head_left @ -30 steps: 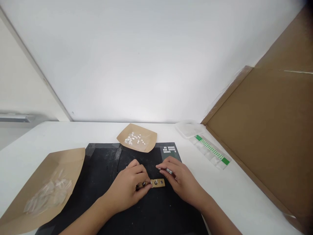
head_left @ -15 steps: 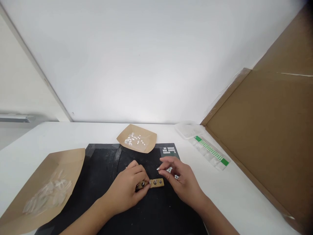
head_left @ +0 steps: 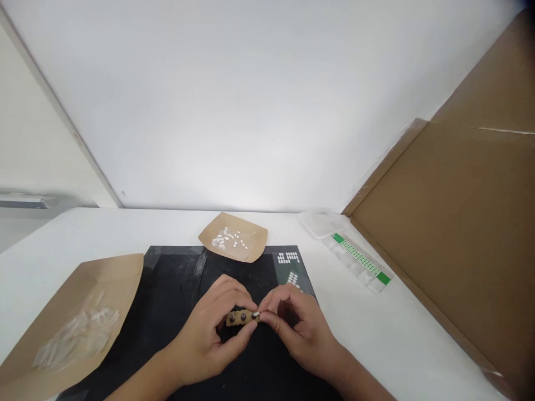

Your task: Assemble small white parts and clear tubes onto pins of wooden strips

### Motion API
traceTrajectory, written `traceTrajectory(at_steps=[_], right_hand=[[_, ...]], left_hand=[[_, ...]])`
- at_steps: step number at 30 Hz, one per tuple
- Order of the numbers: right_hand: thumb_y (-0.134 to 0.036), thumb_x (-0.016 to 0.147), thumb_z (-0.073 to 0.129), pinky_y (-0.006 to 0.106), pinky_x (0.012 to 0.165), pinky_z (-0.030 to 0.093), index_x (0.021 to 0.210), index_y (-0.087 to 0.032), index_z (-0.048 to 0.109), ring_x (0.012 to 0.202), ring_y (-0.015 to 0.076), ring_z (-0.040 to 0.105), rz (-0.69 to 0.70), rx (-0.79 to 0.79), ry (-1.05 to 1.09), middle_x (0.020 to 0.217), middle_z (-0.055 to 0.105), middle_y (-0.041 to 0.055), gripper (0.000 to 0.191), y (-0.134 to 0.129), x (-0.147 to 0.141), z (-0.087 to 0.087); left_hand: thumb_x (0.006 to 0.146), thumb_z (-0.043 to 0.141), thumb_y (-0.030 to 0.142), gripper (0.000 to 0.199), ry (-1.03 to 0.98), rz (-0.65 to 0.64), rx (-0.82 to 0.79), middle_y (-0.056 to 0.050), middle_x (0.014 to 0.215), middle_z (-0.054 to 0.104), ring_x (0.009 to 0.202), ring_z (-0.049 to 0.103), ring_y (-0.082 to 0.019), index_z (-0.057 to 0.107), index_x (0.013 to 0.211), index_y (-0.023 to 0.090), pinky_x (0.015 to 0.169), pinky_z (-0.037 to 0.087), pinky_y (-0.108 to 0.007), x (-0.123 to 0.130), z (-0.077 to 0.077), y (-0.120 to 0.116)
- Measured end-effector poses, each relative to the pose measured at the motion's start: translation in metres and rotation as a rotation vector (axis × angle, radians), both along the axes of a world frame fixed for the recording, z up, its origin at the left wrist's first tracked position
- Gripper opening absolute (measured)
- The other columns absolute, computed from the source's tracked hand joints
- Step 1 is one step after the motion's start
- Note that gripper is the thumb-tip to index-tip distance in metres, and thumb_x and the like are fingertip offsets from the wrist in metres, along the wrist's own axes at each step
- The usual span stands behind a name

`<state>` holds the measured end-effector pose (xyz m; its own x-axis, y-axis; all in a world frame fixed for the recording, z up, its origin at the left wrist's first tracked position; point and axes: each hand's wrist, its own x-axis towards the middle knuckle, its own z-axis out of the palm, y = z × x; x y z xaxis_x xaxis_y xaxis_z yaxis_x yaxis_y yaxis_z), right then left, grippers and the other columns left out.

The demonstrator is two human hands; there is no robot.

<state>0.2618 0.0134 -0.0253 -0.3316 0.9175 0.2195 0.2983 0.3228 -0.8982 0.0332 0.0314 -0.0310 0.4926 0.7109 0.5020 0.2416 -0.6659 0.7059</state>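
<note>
A short yellow-brown strip (head_left: pixel 238 318) with dark round fittings lies over the black mat (head_left: pixel 175 295). My left hand (head_left: pixel 215 328) is closed around it, thumb and fingertips meeting near its right part. My right hand (head_left: pixel 298 323) pinches at a small white piece (head_left: pixel 256 314) on the rightmost visible fitting. Fingers of both hands nearly touch there, and the strip's right end is hidden behind my right fingertips. Beyond my right hand, a sheet of white oval stickers (head_left: pixel 288 258) rests on the mat's corner.
At the back, a small cardboard tray (head_left: pixel 256 236) holds little white pieces. A larger cardboard tray (head_left: pixel 121 273) with clear plastic pieces stands left. On the right are a green-marked clear bag (head_left: pixel 363 259), a clear plastic container (head_left: pixel 320 223) and a cardboard wall (head_left: pixel 451 234).
My right hand has moved left and down with the small white piece, to the strip. The strip has shifted left in my left hand, whose fingertips now sit farther along it.
</note>
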Motion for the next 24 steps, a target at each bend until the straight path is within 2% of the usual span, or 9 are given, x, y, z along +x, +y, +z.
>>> traceTrajectory(at_steps=[10, 13, 16, 19, 24], right_hand=[[-0.030, 0.099, 0.069, 0.029, 0.071, 0.052, 0.092, -0.025, 0.066, 0.077, 0.0158, 0.065, -0.029, 0.025, 0.007, 0.093, 0.074, 0.0020, 0.009, 0.0002, -0.0052, -0.0025], [-0.030, 0.100, 0.068, 0.028, 0.068, 0.050, 0.099, -0.025, 0.068, 0.075, 0.0152, 0.064, -0.030, 0.047, -0.019, 0.095, 0.073, 0.0026, 0.006, 0.0003, -0.0056, -0.0021], [-0.029, 0.098, 0.069, 0.028, 0.066, 0.050, 0.108, -0.024, 0.068, 0.078, 0.0157, 0.064, 0.029, 0.101, -0.047, 0.101, 0.073, 0.0044, 0.011, 0.0008, -0.0057, -0.0007], [-0.026, 0.096, 0.071, 0.027, 0.066, 0.050, 0.108, -0.024, 0.068, 0.080, 0.0161, 0.065, 0.073, 0.173, -0.051, 0.100, 0.073, 0.0046, 0.013, 0.0022, -0.0060, -0.0004], [-0.019, 0.097, 0.068, 0.026, 0.064, 0.050, 0.106, -0.025, 0.071, 0.073, 0.0141, 0.063, 0.044, 0.236, -0.029, 0.092, 0.073, 0.0026, 0.011, 0.0020, -0.0071, -0.0023]], left_hand=[[0.099, 0.065, 0.017, 0.012, -0.037, -0.006, -0.086, -0.005, 0.096, 0.069, 0.089, 0.062, -0.018, 0.071, 0.104, 0.025, 0.079, 0.054, -0.033, -0.0032, -0.0027, 0.0013], [0.099, 0.064, 0.018, 0.010, -0.033, -0.004, -0.119, -0.005, 0.094, 0.069, 0.088, 0.061, -0.018, 0.071, 0.102, 0.024, 0.072, 0.052, -0.030, -0.0035, -0.0043, 0.0006], [0.100, 0.063, 0.020, 0.009, -0.042, -0.005, -0.167, -0.006, 0.095, 0.068, 0.086, 0.059, -0.018, 0.071, 0.102, 0.023, 0.063, 0.049, -0.025, -0.0023, -0.0055, -0.0014], [0.100, 0.063, 0.022, 0.008, -0.047, 0.002, -0.217, -0.007, 0.095, 0.067, 0.084, 0.058, -0.017, 0.071, 0.101, 0.022, 0.058, 0.047, -0.022, -0.0017, -0.0056, -0.0036], [0.098, 0.065, 0.019, 0.008, -0.067, 0.019, -0.218, -0.006, 0.093, 0.067, 0.082, 0.058, -0.017, 0.072, 0.100, 0.022, 0.056, 0.047, -0.021, -0.0023, -0.0034, -0.0039]])
